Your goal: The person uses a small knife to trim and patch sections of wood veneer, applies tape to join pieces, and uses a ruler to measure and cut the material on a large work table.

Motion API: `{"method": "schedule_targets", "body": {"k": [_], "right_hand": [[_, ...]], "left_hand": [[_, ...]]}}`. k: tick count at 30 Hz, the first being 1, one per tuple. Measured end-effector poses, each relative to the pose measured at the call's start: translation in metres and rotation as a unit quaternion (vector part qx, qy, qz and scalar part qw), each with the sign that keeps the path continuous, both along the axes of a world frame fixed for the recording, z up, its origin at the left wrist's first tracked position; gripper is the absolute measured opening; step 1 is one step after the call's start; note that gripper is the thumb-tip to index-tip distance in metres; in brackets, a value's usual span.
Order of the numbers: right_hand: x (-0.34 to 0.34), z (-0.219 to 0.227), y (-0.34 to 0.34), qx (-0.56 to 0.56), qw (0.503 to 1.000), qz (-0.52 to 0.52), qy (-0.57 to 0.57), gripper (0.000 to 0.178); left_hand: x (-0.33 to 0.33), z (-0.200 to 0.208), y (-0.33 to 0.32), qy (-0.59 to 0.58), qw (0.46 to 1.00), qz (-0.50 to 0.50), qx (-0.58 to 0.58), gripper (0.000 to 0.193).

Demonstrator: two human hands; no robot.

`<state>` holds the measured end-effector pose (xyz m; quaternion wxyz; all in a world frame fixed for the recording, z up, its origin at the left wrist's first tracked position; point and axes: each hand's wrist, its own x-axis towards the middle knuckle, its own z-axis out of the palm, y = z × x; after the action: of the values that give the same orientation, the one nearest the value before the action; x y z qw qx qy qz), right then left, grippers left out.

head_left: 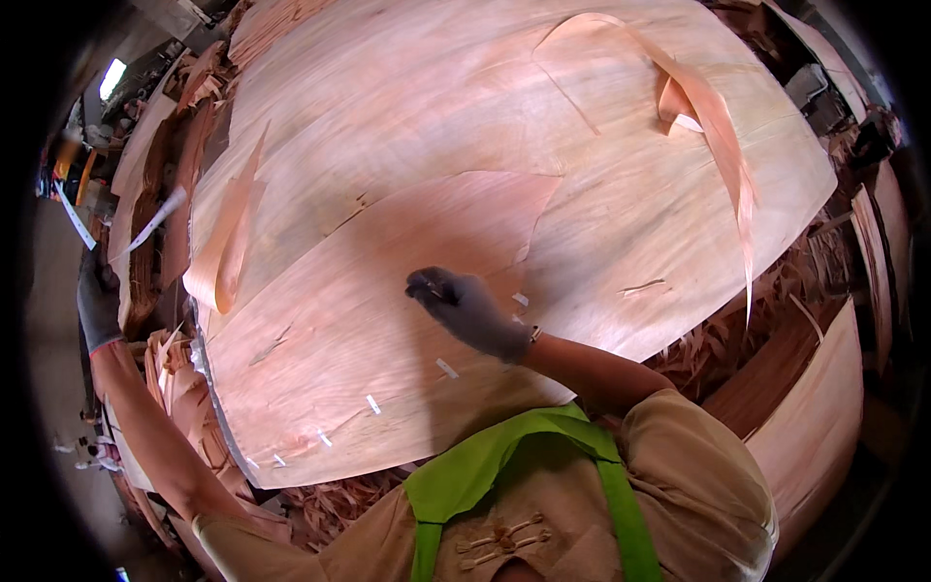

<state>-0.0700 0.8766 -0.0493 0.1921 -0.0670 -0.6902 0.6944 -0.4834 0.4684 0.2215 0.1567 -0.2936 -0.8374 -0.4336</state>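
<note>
My right hand (470, 315), in a grey glove with dark fingertips, is closed above the middle of a large pale wood veneer sheet (407, 116). What its curled fingers hold, if anything, I cannot make out. Under it lies a pinker veneer piece (320, 281) with a curved far edge. Several short white tape pieces (373, 404) are stuck along its near side. Far out to the left, my left hand (95, 303), also gloved, has its fingertips closed at the lower end of a dotted white tape strip (74, 215). Another white strip (155, 223) hangs beside it.
A curled veneer offcut (228, 247) lies on the sheet's left edge, and a long curling strip (713, 126) on its far right. Veneer stacks (815, 407) stand at the right, with shredded scraps (339, 509) below the near edge. More stacked veneer (155, 209) lines the left.
</note>
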Motion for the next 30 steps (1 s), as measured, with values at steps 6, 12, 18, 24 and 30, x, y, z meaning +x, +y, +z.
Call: {"method": "schedule_targets", "body": {"k": [6, 12, 18, 24, 30], "right_hand": [[0.014, 0.026, 0.059, 0.130, 0.985, -0.099, -0.057, 0.030], [0.028, 0.036, 0.068, 0.205, 0.974, -0.091, 0.042, 0.049], [0.077, -0.034, 0.095, -0.141, 0.972, -0.146, -0.121, 0.012], [0.070, -0.105, 0.183, -0.161, 0.944, -0.177, -0.226, 0.015], [-0.002, -0.154, 0.269, -0.145, 0.913, -0.226, -0.308, 0.017]], "left_hand": [[0.091, -0.074, 0.157, -0.324, 0.909, -0.132, 0.227, 0.029], [0.322, -0.188, 0.342, -0.459, 0.840, -0.280, 0.068, 0.006], [0.332, -0.277, 0.422, -0.523, 0.777, -0.324, 0.132, 0.014], [0.265, -0.423, 0.497, 0.026, 0.931, -0.353, -0.091, 0.026], [0.245, -0.468, 0.542, 0.159, 0.891, -0.325, -0.274, 0.035]]}}
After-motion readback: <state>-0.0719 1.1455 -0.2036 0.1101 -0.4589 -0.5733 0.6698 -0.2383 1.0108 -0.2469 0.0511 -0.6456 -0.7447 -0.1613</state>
